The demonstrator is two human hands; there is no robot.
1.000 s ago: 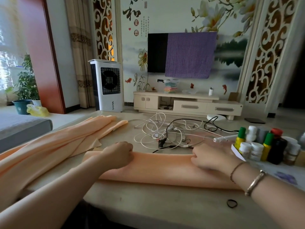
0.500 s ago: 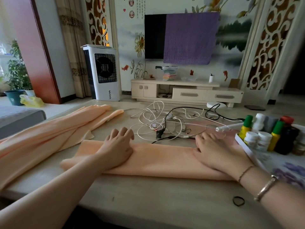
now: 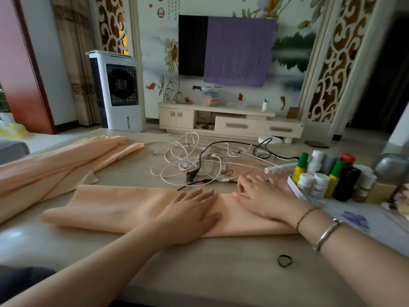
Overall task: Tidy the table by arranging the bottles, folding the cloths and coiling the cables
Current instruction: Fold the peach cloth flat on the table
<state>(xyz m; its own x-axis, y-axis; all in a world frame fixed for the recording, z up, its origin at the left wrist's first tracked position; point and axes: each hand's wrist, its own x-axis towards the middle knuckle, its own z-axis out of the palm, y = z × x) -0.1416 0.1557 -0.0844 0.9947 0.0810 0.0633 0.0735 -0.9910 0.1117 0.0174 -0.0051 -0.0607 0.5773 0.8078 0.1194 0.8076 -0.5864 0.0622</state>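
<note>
A peach cloth [image 3: 115,209] lies folded into a long strip across the table's front. My left hand [image 3: 190,211] presses flat on its middle, fingers straight. My right hand [image 3: 263,196] lies flat on the strip's right end, close beside the left. A second peach cloth [image 3: 55,165] sprawls loosely at the left. White and black cables [image 3: 199,160] lie tangled behind the strip. Several bottles [image 3: 327,176] with green, white and red caps stand grouped at the right.
A black hair band [image 3: 285,260] lies on the beige table [image 3: 199,273] near the front right. A patterned mat [image 3: 354,218] sits under the bottles. A grey round object [image 3: 391,167] stands at the far right. Beyond the table are a TV cabinet and an air cooler.
My left hand slid right along the folded strip, from its left part to the middle, flattening as it went. My right hand opened flat and stayed at the right end.
</note>
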